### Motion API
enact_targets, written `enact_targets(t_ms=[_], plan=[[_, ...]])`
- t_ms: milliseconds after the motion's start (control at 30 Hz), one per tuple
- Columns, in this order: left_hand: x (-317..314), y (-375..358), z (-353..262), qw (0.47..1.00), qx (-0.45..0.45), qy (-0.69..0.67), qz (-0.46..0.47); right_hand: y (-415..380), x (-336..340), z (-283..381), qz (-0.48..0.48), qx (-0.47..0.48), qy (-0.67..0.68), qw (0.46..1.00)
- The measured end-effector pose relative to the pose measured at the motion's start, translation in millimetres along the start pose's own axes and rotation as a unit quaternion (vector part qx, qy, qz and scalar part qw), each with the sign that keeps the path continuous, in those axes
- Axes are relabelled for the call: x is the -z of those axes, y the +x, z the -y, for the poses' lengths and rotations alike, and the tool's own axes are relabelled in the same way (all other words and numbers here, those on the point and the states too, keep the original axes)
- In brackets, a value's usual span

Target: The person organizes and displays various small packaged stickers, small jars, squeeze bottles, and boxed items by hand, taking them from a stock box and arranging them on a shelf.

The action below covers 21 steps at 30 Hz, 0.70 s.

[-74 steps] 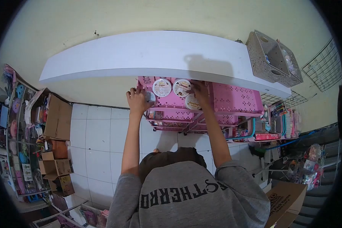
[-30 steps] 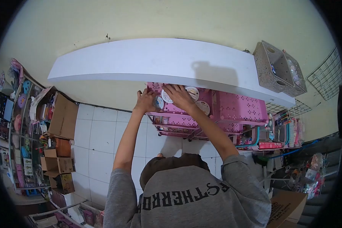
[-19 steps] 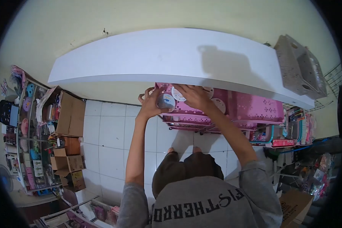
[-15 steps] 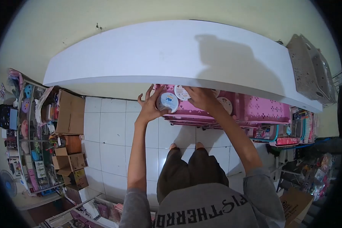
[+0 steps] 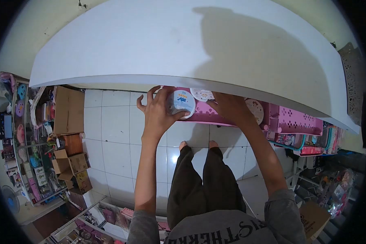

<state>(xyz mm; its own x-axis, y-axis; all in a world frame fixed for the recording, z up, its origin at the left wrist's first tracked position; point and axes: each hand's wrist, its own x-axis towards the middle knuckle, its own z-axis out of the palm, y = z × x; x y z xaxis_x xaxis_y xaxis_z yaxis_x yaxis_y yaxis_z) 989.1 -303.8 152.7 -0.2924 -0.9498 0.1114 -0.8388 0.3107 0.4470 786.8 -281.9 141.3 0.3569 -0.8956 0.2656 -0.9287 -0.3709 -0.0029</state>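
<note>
My left hand [image 5: 157, 109] curls around a round tub [image 5: 182, 102] whose white lid has blue print, thumb on its near edge and fingers on its far left side. The tub is in a pink plastic basket [image 5: 209, 116] with cut-out holes. Beyond it, partly covered by the shelf edge, lies a second round lid [image 5: 201, 94]. My right hand [image 5: 232, 106] reaches down into the basket right beside that lid; its thumb shows, while most of its fingers are hidden by the hand and shelf. To its right sits a third round lid [image 5: 254, 110] with a printed figure.
A wide white shelf [image 5: 150, 44] overhangs the basket's far side. Another pink basket [image 5: 299, 120] adjoins on the right, above packed goods. Cardboard boxes [image 5: 71, 166] and a glass display case [image 5: 30, 142] stand left. White floor tiles [image 5: 118, 134] lie below.
The view has shifted closer to the shelf and basket. My left hand keeps its hold around the blue-printed tub. My right hand has moved slightly right, away from the second lid.
</note>
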Motion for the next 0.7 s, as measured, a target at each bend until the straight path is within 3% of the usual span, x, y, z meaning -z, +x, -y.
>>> enact_targets(t_ms=[133,200,367,700], plan=[[0,3,-8,0.998,0.006,0.055,-0.007,-4,-10,-4,-0.015,-0.003,0.024,1.000],[-3,2,-7,0.997,0.021,0.075,0.005,-4,-13,-4,-0.053,0.016,-0.038,0.998],[-12,-2,7,0.997,0.005,-0.081,0.011,-6,-10,-3,-0.059,0.021,-0.079,0.995],[-15,-2,6,0.997,0.038,-0.073,0.015,-10,-13,1,-0.037,-0.014,-0.024,0.999]])
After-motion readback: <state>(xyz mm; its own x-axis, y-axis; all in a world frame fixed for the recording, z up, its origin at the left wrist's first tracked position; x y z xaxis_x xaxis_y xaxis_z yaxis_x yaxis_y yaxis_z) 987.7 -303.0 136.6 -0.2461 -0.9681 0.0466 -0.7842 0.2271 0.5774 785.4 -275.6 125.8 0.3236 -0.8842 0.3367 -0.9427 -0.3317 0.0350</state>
